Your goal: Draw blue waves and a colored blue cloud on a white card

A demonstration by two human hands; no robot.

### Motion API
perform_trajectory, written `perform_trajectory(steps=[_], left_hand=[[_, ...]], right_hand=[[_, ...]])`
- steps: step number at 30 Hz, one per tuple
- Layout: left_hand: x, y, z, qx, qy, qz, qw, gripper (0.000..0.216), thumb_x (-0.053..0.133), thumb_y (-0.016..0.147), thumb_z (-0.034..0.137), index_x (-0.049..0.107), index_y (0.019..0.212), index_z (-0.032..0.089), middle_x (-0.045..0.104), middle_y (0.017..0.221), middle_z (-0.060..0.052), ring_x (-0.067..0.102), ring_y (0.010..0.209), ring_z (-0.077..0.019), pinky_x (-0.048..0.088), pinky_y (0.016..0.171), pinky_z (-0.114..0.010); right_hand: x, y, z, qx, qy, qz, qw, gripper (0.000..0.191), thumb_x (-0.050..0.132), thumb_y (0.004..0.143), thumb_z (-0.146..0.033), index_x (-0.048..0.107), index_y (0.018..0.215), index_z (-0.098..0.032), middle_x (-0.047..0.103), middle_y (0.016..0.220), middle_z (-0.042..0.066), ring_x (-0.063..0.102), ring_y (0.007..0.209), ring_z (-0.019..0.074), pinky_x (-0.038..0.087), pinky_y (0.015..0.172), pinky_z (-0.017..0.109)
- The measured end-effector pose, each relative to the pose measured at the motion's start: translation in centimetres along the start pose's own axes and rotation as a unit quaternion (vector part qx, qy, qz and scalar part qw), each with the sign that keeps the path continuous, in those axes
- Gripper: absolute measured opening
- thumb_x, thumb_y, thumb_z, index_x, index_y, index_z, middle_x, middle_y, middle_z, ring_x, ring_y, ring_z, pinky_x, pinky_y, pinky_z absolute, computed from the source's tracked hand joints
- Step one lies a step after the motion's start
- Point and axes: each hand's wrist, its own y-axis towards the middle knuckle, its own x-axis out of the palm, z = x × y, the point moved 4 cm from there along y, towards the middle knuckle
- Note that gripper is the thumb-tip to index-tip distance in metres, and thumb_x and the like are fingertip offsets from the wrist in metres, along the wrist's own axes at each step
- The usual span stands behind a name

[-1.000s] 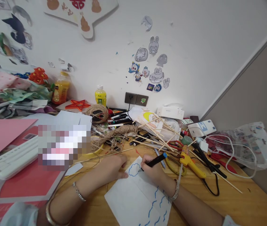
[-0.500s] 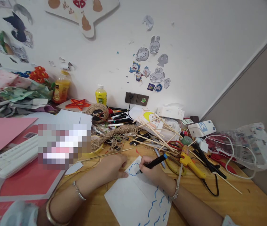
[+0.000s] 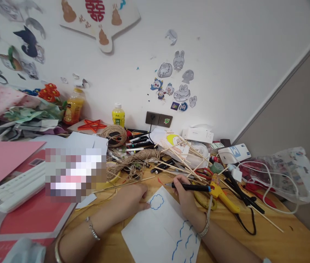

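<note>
A white sheet of paper (image 3: 155,233) lies on the wooden table (image 3: 253,241). It bears a small blue cloud outline (image 3: 156,201) near its top corner and blue wavy lines (image 3: 183,239) lower right. My left hand (image 3: 131,197) rests on the sheet's upper left edge, fingers curled loosely and pressing it down. My right hand (image 3: 185,195) grips a black marker with a blue cap end (image 3: 192,187). The marker lies nearly level, lifted off the paper, tip pointing left. Both wrists wear bracelets.
Behind the paper lie twine (image 3: 133,160), thin wooden sticks (image 3: 182,160), markers (image 3: 138,140), red scissors (image 3: 204,170) and a yellow glue gun (image 3: 220,191). A plastic bag (image 3: 286,171) sits right. Pink paper (image 3: 2,157), a white keyboard (image 3: 15,186) and bottles (image 3: 118,115) stand left.
My right hand lifted the marker off the finished cloud outline and swung it level, moving slightly right. The camera tilted a little. My left hand stayed on the paper.
</note>
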Motion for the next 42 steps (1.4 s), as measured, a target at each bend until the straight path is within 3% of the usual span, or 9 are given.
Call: perform_trajectory(steps=[5, 9, 12, 16, 18, 21, 24, 42], left_hand=[[-0.3, -0.2, 0.4, -0.045, -0.028, 0.006, 0.999, 0.015, 0.057, 0.074, 0.032, 0.062, 0.078, 0.019, 0.067, 0.078, -0.003, 0.06, 0.068, -0.02, 0.034, 0.055, -0.026], [-0.3, -0.5, 1.2, -0.03, -0.056, -0.042, 0.997, 0.011, 0.06, 0.068, 0.029, 0.062, 0.074, 0.02, 0.064, 0.073, 0.0, 0.057, 0.065, -0.0168, 0.032, 0.051, -0.024], [-0.1, -0.5, 1.3, -0.027, -0.047, -0.039, 0.998, 0.009, 0.06, 0.066, 0.026, 0.061, 0.072, 0.02, 0.063, 0.073, 0.002, 0.055, 0.064, -0.0159, 0.03, 0.051, -0.024], [0.0, -0.4, 1.0, -0.045, -0.029, -0.025, 0.998, 0.01, 0.062, 0.065, 0.027, 0.06, 0.072, 0.02, 0.064, 0.074, 0.0, 0.055, 0.064, -0.0174, 0.029, 0.051, -0.026], [-0.1, -0.4, 0.9, -0.052, -0.025, -0.025, 0.998, 0.013, 0.064, 0.064, 0.029, 0.061, 0.074, 0.02, 0.065, 0.075, -0.001, 0.056, 0.063, -0.0179, 0.029, 0.051, -0.026], [-0.2, -0.3, 0.7, -0.051, -0.019, -0.03, 0.998, 0.016, 0.067, 0.064, 0.031, 0.063, 0.074, 0.02, 0.065, 0.075, -0.001, 0.056, 0.064, -0.0186, 0.028, 0.051, -0.026], [-0.3, -0.3, 0.6, -0.038, -0.018, -0.037, 0.998, 0.016, 0.068, 0.064, 0.032, 0.063, 0.074, 0.02, 0.065, 0.076, 0.0, 0.056, 0.066, -0.0179, 0.027, 0.051, -0.025], [0.3, -0.1, 0.0, 0.005, -0.024, -0.031, 0.999, 0.02, 0.072, 0.064, 0.034, 0.058, 0.07, 0.021, 0.06, 0.067, 0.004, 0.052, 0.061, -0.0144, 0.024, 0.049, -0.023]], right_hand=[[-0.3, 0.0, 0.1, 0.012, 0.015, 0.056, 0.998, 0.028, 0.046, 0.088, -0.047, 0.048, 0.073, -0.023, 0.046, 0.06, -0.004, 0.047, 0.059, 0.016, 0.038, 0.055, 0.027], [-0.3, -0.2, -0.6, -0.004, -0.007, 0.068, 0.998, 0.022, 0.049, 0.087, -0.043, 0.052, 0.078, -0.023, 0.055, 0.074, 0.0, 0.053, 0.072, 0.0188, 0.043, 0.066, 0.03], [-0.4, -0.1, -1.3, -0.035, -0.001, 0.066, 0.997, 0.015, 0.055, 0.084, -0.038, 0.056, 0.087, -0.023, 0.06, 0.084, 0.002, 0.056, 0.08, 0.0202, 0.045, 0.075, 0.032], [-0.1, -0.1, -1.9, -0.077, 0.027, 0.0, 0.997, 0.026, 0.063, 0.078, -0.036, 0.062, 0.099, -0.022, 0.066, 0.097, 0.006, 0.06, 0.089, 0.0225, 0.047, 0.079, 0.033], [0.5, -0.3, -1.5, -0.053, 0.051, -0.063, 0.995, 0.023, 0.06, 0.079, -0.04, 0.066, 0.092, -0.021, 0.067, 0.082, 0.005, 0.062, 0.074, 0.0203, 0.049, 0.066, 0.03], [1.6, -0.7, -0.2, 0.02, 0.095, -0.166, 0.981, 0.026, 0.056, 0.081, -0.043, 0.064, 0.077, -0.019, 0.059, 0.056, -0.001, 0.051, 0.047, 0.0136, 0.04, 0.046, 0.025], [2.5, -1.1, 0.6, 0.071, 0.106, -0.232, 0.964, 0.024, 0.058, 0.079, -0.04, 0.06, 0.07, -0.018, 0.053, 0.049, -0.004, 0.046, 0.042, 0.0107, 0.034, 0.042, 0.022], [2.5, -1.3, -0.2, 0.067, -0.003, -0.288, 0.955, 0.02, 0.056, 0.077, -0.033, 0.059, 0.065, -0.018, 0.054, 0.05, -0.002, 0.048, 0.048, 0.0114, 0.035, 0.045, 0.021]])
